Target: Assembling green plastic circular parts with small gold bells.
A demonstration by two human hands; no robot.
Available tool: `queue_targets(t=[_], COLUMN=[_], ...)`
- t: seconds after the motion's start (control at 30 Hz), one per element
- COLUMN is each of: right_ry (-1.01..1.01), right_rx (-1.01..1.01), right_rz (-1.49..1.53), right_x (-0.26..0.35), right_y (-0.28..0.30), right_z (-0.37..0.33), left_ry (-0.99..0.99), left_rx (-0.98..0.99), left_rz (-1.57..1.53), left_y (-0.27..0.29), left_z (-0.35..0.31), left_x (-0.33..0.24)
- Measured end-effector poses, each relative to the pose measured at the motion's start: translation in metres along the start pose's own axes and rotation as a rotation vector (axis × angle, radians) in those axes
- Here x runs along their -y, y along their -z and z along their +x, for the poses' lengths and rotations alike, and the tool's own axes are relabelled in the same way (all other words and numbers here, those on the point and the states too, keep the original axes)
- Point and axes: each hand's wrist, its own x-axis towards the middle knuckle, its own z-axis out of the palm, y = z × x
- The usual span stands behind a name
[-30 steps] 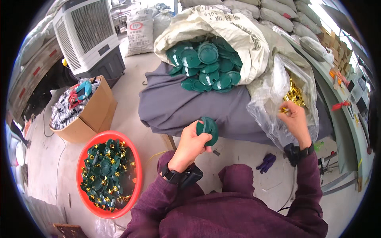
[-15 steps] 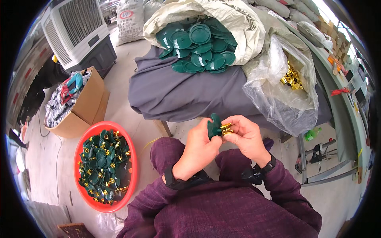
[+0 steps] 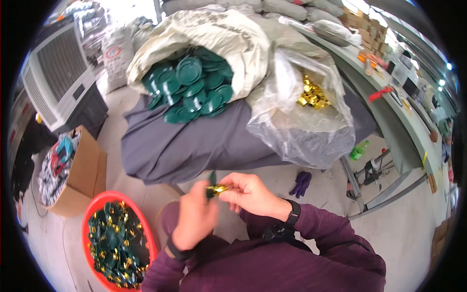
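Observation:
My left hand (image 3: 195, 216), smeared by motion, is closed around a green plastic disc (image 3: 212, 178), which shows only as a narrow edge beyond its fingers. Pressed against the disc is a shiny gold metal clip (image 3: 220, 189), pinched between the thumb and fingers of my right hand (image 3: 254, 195). Both hands meet above my lap. At the lower left, a red basin (image 3: 154, 238) holds many green discs fitted with gold clips (image 3: 113, 237). Beyond my hands, a white woven sack (image 3: 243, 44) lies open with plain green discs (image 3: 188, 70) spilling out.
A clear plastic bag (image 3: 301, 138) with gold clips (image 3: 312, 93) rests on the grey cloth-covered bench (image 3: 160, 148). Left of it stand a cardboard box (image 3: 87, 175) and an air cooler (image 3: 61, 73). A long table (image 3: 357, 68) runs along the right; a purple glove (image 3: 300, 185) lies on the floor.
The view has shifted, so the bench and sacks sit further left and the basin lower. My hands still hold the disc and clip together; the left hand is now blurred.

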Motion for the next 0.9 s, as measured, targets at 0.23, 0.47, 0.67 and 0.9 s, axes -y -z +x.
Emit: queue_targets(t=[0.23,0.47,0.67,0.9], right_ry=[0.339,0.166,0.177,0.267], right_rx=[-0.594,-0.677,-0.768,-0.877], right_rz=[-0.633,-1.371,-1.414,-1.327], right_x=[0.066,0.041,0.016,0.013], right_y=[0.157,0.273,0.271,0.261], right_z=[0.015,0.036,0.051,0.055], left_ry=[0.781,0.429,0.181,0.037], left_rx=[-0.479,-0.478,-0.179,-0.244], left_rz=[-0.210,0.706,0.267,0.558], left_y=[0.180,0.186,0.092,0.051], left_z=[-0.058,-0.031,0.097,0.238], left_x=[0.077,0.107,0.067,0.090])
